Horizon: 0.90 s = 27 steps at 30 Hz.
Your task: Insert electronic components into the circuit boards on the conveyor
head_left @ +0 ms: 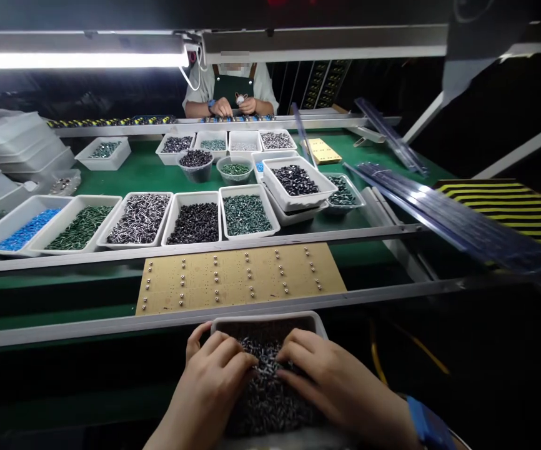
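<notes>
Circuit board (233,300): six columns of silver components (215,280) seated, remainder largely bare. Left hand (217,374), right hand (329,370): fingers curled among capacitors (270,403) in white bin (270,317); pinch indeterminable.

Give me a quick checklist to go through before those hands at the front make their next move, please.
1. Left hand at the near tray: ok, it reaches in over the rim to the small parts.
2. Right hand there too: ok, facing the left one.
3. A part gripped by either hand: cannot tell; too small and dim.
4. Tan board out of the hands' way: ok, it lies beyond the near tray.
5. Every tray directly on the green bench: not ok; a tray of dark parts is stacked on another.
6. Co-worker well away: ok, across the bench.
</notes>
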Each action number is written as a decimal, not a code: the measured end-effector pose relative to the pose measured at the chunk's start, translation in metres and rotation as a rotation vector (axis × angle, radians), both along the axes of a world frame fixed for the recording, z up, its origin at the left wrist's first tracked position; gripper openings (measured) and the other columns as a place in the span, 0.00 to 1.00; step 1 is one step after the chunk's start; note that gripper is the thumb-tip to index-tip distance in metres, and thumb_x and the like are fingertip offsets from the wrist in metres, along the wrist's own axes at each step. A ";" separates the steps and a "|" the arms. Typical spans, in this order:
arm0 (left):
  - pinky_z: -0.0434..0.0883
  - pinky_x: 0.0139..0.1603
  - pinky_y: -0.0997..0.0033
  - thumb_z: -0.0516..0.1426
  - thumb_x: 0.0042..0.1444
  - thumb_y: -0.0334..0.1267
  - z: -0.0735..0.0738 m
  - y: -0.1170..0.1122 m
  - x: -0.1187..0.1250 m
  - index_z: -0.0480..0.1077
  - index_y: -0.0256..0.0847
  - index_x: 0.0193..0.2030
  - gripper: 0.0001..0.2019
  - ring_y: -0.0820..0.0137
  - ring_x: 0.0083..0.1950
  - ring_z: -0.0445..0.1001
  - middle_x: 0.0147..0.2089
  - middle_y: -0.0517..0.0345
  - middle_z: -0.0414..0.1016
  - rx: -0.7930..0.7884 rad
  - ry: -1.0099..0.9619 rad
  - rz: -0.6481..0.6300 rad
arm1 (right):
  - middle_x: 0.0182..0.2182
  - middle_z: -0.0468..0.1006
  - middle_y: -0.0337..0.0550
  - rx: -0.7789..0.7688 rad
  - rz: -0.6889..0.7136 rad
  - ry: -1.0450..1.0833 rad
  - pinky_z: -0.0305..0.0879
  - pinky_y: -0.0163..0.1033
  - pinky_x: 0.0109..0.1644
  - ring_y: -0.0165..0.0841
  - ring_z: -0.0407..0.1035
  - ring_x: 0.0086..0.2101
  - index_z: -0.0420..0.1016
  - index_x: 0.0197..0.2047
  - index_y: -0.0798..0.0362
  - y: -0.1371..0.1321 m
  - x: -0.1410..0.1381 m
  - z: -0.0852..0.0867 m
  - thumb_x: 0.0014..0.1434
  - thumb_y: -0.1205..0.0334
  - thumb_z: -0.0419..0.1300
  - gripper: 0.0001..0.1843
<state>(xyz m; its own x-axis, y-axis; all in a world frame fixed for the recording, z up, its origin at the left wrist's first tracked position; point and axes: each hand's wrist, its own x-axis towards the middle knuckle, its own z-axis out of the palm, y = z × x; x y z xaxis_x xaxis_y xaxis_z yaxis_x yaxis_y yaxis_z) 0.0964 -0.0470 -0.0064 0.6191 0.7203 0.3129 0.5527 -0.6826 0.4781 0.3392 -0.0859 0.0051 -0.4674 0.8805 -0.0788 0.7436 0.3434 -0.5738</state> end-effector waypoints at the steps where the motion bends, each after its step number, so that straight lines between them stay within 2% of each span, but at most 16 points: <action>1: 0.52 0.66 0.60 0.58 0.69 0.39 0.000 0.000 -0.001 0.75 0.49 0.41 0.05 0.71 0.40 0.76 0.35 0.69 0.79 0.010 -0.001 0.005 | 0.40 0.77 0.45 0.021 -0.015 0.005 0.74 0.42 0.44 0.39 0.75 0.40 0.75 0.44 0.51 0.000 0.003 0.000 0.69 0.65 0.59 0.03; 4: 0.51 0.67 0.61 0.57 0.70 0.38 0.003 -0.001 -0.001 0.76 0.49 0.43 0.05 0.71 0.40 0.76 0.35 0.69 0.79 0.022 0.005 0.009 | 0.38 0.78 0.45 0.110 -0.041 0.035 0.74 0.42 0.43 0.38 0.75 0.38 0.74 0.42 0.51 0.002 0.008 0.000 0.70 0.64 0.56 0.06; 9: 0.46 0.69 0.56 0.60 0.67 0.42 -0.002 -0.005 0.016 0.76 0.49 0.45 0.04 0.65 0.45 0.75 0.39 0.67 0.80 0.046 0.088 -0.040 | 0.43 0.81 0.48 0.187 -0.076 0.157 0.76 0.42 0.49 0.38 0.77 0.43 0.77 0.48 0.51 0.003 0.002 -0.005 0.71 0.66 0.55 0.09; 14: 0.41 0.72 0.55 0.57 0.68 0.35 -0.008 -0.006 0.025 0.74 0.47 0.37 0.07 0.66 0.43 0.75 0.35 0.67 0.77 0.023 0.069 -0.087 | 0.41 0.83 0.45 0.203 -0.153 0.279 0.77 0.38 0.48 0.35 0.79 0.42 0.79 0.48 0.50 -0.001 0.007 -0.005 0.70 0.67 0.58 0.09; 18: 0.35 0.74 0.57 0.54 0.66 0.30 -0.010 -0.006 0.024 0.70 0.46 0.37 0.08 0.68 0.47 0.75 0.38 0.67 0.79 -0.010 0.064 -0.148 | 0.41 0.83 0.44 0.237 -0.204 0.364 0.78 0.35 0.46 0.33 0.79 0.40 0.79 0.48 0.49 -0.004 0.009 0.001 0.67 0.68 0.62 0.09; 20: 0.35 0.74 0.57 0.53 0.66 0.30 -0.017 -0.007 0.025 0.69 0.46 0.38 0.08 0.68 0.47 0.76 0.38 0.67 0.80 -0.021 0.034 -0.140 | 0.38 0.82 0.42 0.263 -0.235 0.400 0.77 0.33 0.42 0.31 0.78 0.36 0.78 0.46 0.49 -0.004 0.008 0.003 0.66 0.71 0.61 0.09; 23: 0.36 0.75 0.58 0.49 0.66 0.32 -0.035 -0.010 0.029 0.68 0.47 0.37 0.09 0.69 0.42 0.76 0.33 0.69 0.78 0.012 -0.065 -0.080 | 0.33 0.80 0.40 0.301 -0.308 0.417 0.76 0.32 0.36 0.30 0.76 0.31 0.77 0.45 0.49 -0.004 0.012 0.005 0.65 0.72 0.60 0.09; 27: 0.38 0.75 0.60 0.47 0.68 0.32 -0.049 -0.009 0.041 0.70 0.47 0.36 0.13 0.71 0.36 0.74 0.30 0.68 0.76 0.086 -0.158 -0.053 | 0.36 0.82 0.41 0.361 -0.460 0.336 0.76 0.33 0.37 0.31 0.77 0.32 0.79 0.47 0.48 0.001 0.032 0.005 0.67 0.67 0.60 0.09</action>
